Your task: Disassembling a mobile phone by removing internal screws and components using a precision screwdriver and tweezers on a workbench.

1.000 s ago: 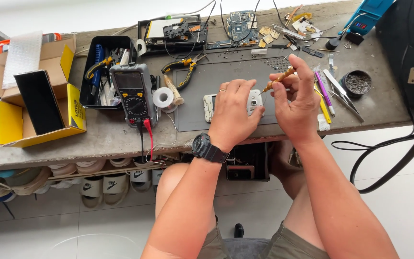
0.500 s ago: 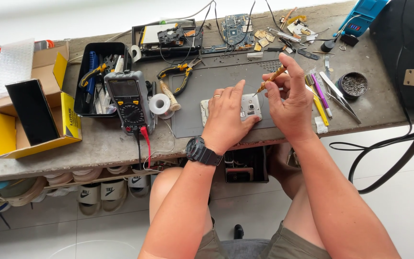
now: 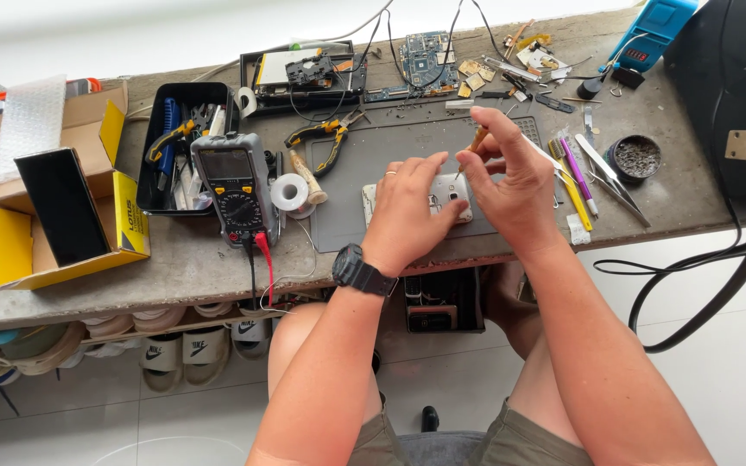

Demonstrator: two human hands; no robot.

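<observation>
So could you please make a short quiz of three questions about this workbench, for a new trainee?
1. True or false: the left hand presses down on the silver phone lying on the grey mat.
2. What does the right hand hold? A) the yellow-handled pliers B) a small screwdriver with an orange handle C) the solder spool
3. Fill in: the multimeter lies just in front of the black ____ of tools.

Key: 1 true. 2 B; its tip points down at the phone. 3 tray.
</observation>
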